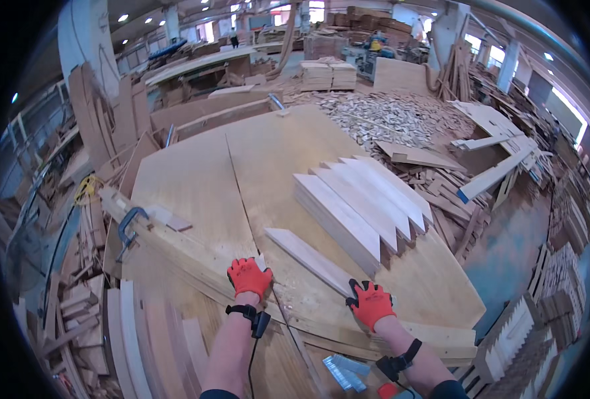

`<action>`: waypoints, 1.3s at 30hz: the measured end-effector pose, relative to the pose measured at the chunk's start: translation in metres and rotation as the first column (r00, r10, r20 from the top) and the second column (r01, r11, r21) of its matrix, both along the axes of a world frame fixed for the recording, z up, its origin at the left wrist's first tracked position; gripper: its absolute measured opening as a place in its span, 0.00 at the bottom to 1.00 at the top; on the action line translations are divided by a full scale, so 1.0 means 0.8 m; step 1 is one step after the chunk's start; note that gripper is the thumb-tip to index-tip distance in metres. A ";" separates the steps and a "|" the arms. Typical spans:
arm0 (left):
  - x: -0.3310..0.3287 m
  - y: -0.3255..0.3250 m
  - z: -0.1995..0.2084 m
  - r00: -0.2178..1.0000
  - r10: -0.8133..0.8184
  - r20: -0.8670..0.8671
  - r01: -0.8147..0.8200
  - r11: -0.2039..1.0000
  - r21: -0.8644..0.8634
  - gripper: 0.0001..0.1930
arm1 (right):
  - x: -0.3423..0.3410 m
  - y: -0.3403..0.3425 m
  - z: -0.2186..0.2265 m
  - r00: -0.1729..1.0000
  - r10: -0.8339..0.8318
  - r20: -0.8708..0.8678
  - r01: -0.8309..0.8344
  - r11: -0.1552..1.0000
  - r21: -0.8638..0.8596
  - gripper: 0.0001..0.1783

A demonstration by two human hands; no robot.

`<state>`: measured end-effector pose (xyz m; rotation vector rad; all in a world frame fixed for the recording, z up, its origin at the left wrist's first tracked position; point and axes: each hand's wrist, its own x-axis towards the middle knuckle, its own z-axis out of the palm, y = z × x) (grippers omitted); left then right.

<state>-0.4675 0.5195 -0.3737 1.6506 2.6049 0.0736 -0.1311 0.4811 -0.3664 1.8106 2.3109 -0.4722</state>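
At the near edge of the plywood worktable (195, 179): one loose wooden slat (308, 256), pale, flat, lying diagonally from the table's middle toward the near right edge. The right hand (370, 302), in an orange glove with black fingertips, is closed on the slat's near end, fingers wrapped over it. The left hand (249, 276), gloved alike, lies fingers together and palm down on a long wooden rail (195, 256) that runs along the near edge; whether it grips anything beneath cannot be told. Both wrists carry black straps with cables.

Just beyond the slat, toward the right edge: a stack of slats (365, 203), fanned in steps, ends cut to points. On the left edge: a blue clamp (127, 229) fastening the rail to the table. A seam runs down the table top from far edge to near edge.

Beyond the far right corner: a heap of wood offcuts (388, 116) on the floor. Left of the table: scrap boards (75, 312) piled loosely. Below the near edge: a small metal piece (345, 371).
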 end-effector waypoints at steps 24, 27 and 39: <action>0.067 -0.095 0.132 0.810 -0.583 0.056 0.484 0.720 0.498 0.34 | 0.024 -0.025 0.008 0.992 0.040 -0.116 -0.037 0.999 0.027 0.33; -0.006 -0.170 0.074 0.938 -0.346 0.035 0.308 0.872 0.381 0.32 | -0.029 -0.016 0.010 0.978 0.124 -0.170 -0.115 0.991 0.064 0.36; -0.073 -0.120 0.032 0.988 -0.142 0.054 0.133 0.982 0.137 0.25 | -0.166 0.068 0.004 0.956 0.273 -0.103 -0.253 0.952 0.173 0.31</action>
